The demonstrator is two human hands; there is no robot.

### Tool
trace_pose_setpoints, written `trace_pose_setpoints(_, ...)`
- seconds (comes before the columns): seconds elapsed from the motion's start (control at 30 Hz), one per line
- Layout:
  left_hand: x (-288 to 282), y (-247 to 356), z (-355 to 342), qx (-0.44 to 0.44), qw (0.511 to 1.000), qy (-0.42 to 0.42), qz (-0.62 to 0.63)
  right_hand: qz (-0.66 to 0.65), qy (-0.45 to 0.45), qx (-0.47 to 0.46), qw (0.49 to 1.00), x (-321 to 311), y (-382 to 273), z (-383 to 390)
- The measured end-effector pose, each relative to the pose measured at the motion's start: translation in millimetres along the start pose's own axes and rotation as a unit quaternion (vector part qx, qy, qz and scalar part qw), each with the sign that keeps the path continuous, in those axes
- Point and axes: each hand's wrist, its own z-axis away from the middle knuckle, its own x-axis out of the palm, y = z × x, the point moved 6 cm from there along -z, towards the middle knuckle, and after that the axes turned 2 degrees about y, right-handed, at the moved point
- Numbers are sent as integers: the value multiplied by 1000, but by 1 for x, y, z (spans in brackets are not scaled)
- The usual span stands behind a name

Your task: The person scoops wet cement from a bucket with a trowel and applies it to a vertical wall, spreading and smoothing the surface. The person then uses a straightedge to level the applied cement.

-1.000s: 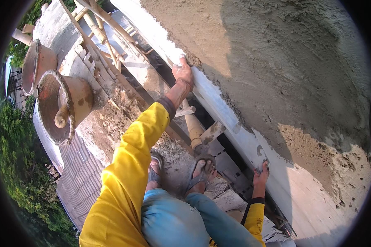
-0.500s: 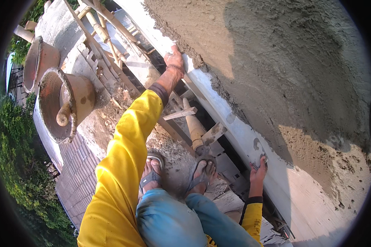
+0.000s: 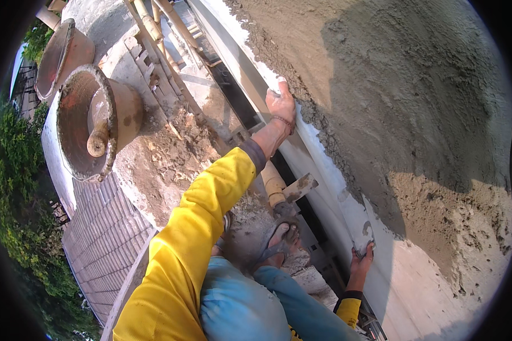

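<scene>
Wet grey mortar (image 3: 347, 79) covers the wall on the right, with a rough edge along a long pale board (image 3: 316, 145). My left hand (image 3: 281, 108) is closed on this board, its thumb on the upper edge beside the mortar. Lower down, my right hand (image 3: 360, 266) has its fingers curled at a pale flat piece (image 3: 365, 219) with grey smears on it. Whether that piece belongs to the long board I cannot tell.
Two mortar-crusted buckets (image 3: 128, 111) (image 3: 77, 54) stand at left, the nearer holding a wooden-handled tool (image 3: 98, 139). Bamboo poles (image 3: 273, 182) cross a dark gap beside the wall. My sandalled feet (image 3: 279, 244) stand near it; a tiled roof (image 3: 108, 244) lies below left.
My left hand has shifted right and lower along the wall edge. The right hand has moved lower too, the smeared pale piece with it. The view has shifted somewhat.
</scene>
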Motion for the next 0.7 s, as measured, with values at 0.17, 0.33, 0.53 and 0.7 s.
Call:
trace_pose_setpoints(0.17,0,40,-42,-27,998,-3,-57,-2,-2,-35,999,40,6,9)
trace_pose_setpoints(0.33,2,26,27,-24,999,-31,5,10,0,-73,997,-30,-15,12)
trace_pose_setpoints(0.53,3,3,76,28,999,-9,33,22,6,-54,998,-81,-45,22)
trace_pose_setpoints(0.7,2,37,-5,-58,998,-22,29,9,-18,-57,998,6,-36,37)
